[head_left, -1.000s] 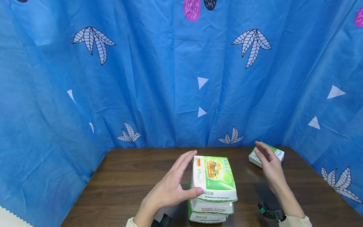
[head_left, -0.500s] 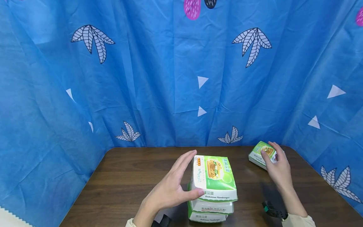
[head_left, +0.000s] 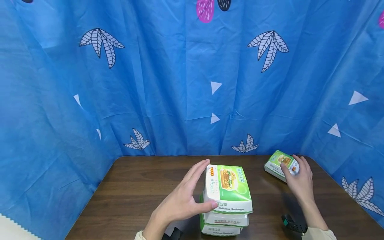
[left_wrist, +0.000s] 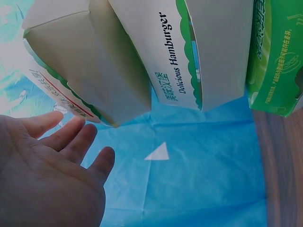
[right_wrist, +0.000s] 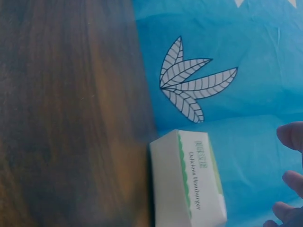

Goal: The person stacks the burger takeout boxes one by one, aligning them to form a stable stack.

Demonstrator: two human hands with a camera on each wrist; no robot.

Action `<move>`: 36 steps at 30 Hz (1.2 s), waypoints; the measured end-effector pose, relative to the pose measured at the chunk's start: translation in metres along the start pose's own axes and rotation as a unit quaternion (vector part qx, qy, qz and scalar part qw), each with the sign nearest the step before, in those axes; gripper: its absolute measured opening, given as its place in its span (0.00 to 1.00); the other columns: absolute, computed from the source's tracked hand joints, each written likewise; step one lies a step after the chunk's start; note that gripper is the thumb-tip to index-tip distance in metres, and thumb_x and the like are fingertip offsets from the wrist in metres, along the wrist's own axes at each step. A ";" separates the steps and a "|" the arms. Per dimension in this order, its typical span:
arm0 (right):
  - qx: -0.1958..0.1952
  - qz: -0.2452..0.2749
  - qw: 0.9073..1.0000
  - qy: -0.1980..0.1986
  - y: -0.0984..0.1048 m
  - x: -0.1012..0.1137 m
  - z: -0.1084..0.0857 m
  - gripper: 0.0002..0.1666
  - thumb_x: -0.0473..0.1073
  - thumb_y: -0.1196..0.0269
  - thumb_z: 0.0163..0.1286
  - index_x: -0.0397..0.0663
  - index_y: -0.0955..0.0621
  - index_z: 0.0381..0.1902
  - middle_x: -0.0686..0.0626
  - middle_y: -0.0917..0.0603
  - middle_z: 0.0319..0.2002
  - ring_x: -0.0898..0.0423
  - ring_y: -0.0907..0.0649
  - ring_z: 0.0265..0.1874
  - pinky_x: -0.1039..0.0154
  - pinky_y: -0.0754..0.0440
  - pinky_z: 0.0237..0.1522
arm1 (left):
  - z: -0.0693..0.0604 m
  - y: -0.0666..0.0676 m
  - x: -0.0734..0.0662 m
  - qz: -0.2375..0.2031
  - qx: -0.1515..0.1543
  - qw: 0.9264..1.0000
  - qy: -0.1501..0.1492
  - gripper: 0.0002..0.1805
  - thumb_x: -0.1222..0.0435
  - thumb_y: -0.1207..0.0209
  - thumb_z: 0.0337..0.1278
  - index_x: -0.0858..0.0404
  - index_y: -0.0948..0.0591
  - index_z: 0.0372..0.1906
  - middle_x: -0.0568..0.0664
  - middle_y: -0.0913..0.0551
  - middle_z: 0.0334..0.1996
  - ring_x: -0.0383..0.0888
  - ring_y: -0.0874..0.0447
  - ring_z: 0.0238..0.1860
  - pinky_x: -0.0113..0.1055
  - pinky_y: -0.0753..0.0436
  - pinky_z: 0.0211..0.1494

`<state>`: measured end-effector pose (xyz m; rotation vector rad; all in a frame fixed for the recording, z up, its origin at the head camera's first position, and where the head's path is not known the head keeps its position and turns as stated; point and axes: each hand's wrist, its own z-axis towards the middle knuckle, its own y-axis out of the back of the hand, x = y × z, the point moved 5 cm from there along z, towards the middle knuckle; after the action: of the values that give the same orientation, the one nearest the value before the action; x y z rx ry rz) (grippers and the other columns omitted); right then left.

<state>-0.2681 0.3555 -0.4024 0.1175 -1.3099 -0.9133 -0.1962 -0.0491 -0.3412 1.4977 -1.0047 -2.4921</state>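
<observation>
Three white-and-green hamburger boxes form a stack in front of me, seen in the head view; the top box (head_left: 235, 191) shows a burger picture. My left hand (head_left: 181, 201) is spread along the stack's left side, its thumb across the top box's front corner. In the left wrist view the fingertips of that hand (left_wrist: 52, 175) lie at or very near the top box's edge. Another hamburger box (head_left: 275, 166) lies at the table's far right corner. Over its right end is my right hand (head_left: 301, 181), thumb and fingers apart; the right wrist view shows a gap between fingertips and box (right_wrist: 201, 182).
A dark brown wooden table (head_left: 144, 186) carries the boxes. Blue curtain (head_left: 168, 83) with leaf prints hangs along its back and sides. Each wrist wears a black strap device, such as the right wristband (head_left: 295, 225).
My right hand has shifted to the right across the far box, uncovering its burger picture. The left hand and the stack have stayed in place.
</observation>
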 end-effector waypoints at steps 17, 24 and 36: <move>0.046 -0.026 0.998 -0.036 -0.016 -0.030 0.004 0.55 0.56 0.41 0.76 0.39 0.58 0.83 0.29 0.67 0.81 0.26 0.60 0.79 0.25 0.53 0.73 | 0.001 -0.002 0.001 -0.006 0.006 1.000 0.003 0.53 0.39 0.30 0.53 0.30 0.49 0.80 0.25 0.50 0.79 0.36 0.45 0.77 0.62 0.32 0.73; 0.060 -0.031 0.997 -0.037 -0.022 -0.039 0.005 0.54 0.56 0.42 0.77 0.39 0.58 0.83 0.29 0.69 0.81 0.24 0.60 0.78 0.23 0.53 0.72 | 0.002 -0.003 0.002 -0.008 0.009 1.000 0.003 0.53 0.38 0.31 0.53 0.30 0.49 0.80 0.27 0.49 0.79 0.37 0.45 0.77 0.63 0.31 0.72; 0.062 -0.033 0.997 -0.018 -0.027 -0.046 0.003 0.51 0.54 0.43 0.78 0.32 0.54 0.81 0.26 0.69 0.79 0.27 0.62 0.79 0.27 0.54 0.74 | 0.001 -0.003 0.002 -0.007 0.010 1.000 0.008 0.54 0.39 0.30 0.52 0.30 0.50 0.80 0.25 0.50 0.79 0.36 0.45 0.77 0.62 0.32 0.74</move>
<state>-0.2830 0.3680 -0.4517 0.2434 -1.4033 -0.8928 -0.1975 -0.0473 -0.3443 1.5349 -1.0239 -2.4825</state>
